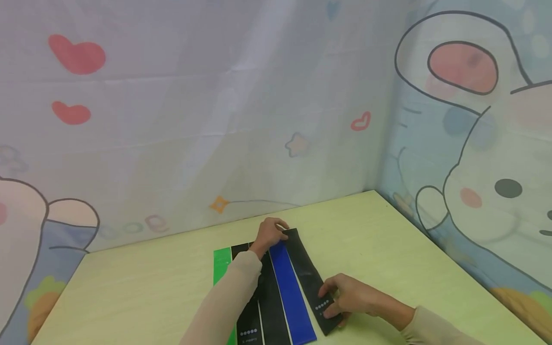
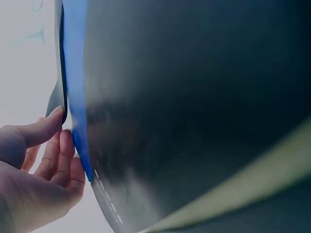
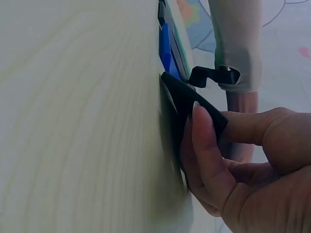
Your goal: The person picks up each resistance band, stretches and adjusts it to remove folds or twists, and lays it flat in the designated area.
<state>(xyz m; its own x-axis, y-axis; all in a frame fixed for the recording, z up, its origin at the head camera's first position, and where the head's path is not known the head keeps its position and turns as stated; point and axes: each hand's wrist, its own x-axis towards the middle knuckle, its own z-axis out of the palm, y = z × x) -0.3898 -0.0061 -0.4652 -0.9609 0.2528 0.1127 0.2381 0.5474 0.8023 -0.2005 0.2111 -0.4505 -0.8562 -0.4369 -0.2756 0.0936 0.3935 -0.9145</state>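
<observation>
Nearest me, my right hand (image 1: 351, 298) pinches the near end of the rightmost black resistance band (image 1: 308, 278), lying flat on the pale wooden table (image 1: 388, 239). Left of it lie the blue band (image 1: 291, 297), further black bands and a green band (image 1: 222, 263). Farther off, my left hand (image 1: 269, 233) grips that band's far end.

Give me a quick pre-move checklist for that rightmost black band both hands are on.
1. Right hand grip on near end of rightmost black band: ok, thumb and fingers pinch it.
2. Left hand on far end: ok, grip itself cannot tell.
3. Band flat on table: not ok, near end lifted in right wrist view.
4. Parallel with blue band: not ok, angled away.
5. Green band undisturbed: ok.
</observation>
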